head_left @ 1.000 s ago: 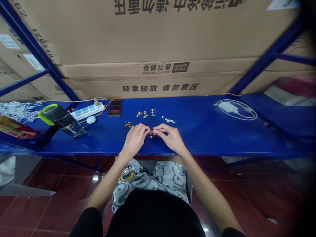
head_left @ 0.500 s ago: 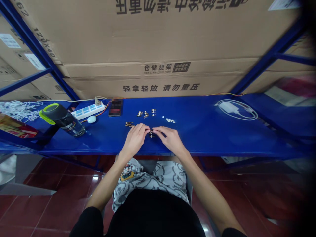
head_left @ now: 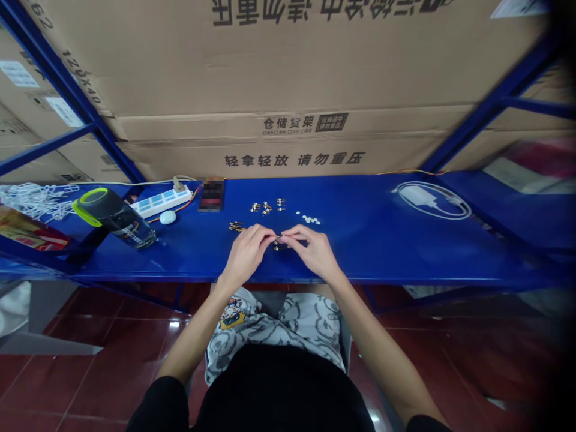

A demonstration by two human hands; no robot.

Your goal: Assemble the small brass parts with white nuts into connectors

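My left hand (head_left: 249, 247) and my right hand (head_left: 314, 248) meet above the blue shelf's front part, both closed in a pinch. Between their fingertips is a small thin screw-like piece (head_left: 279, 237), mostly covered by the fingers. Just below the fingertips lie a few small dark and white parts (head_left: 276, 246), partly hidden. Beside my left hand is a small pile of brass-coloured screws (head_left: 235, 226). Farther back lie groups of screws with white pieces on them (head_left: 267, 208), one of them in a neat row (head_left: 281, 204). Loose small white nuts or washers (head_left: 310, 219) are scattered behind my right hand.
At left stand a power strip (head_left: 161, 201), a round white device (head_left: 168, 217) and a tilted dark bottle (head_left: 117, 219). A dark flat object (head_left: 210, 195) lies at the back. A coiled white cable with charger (head_left: 420, 196) is at right. Cardboard (head_left: 288, 78) closes off the back.
My right hand's fingers have shifted slightly on the small piece, curling a little more. My left hand and the parts on the shelf are practically unchanged.
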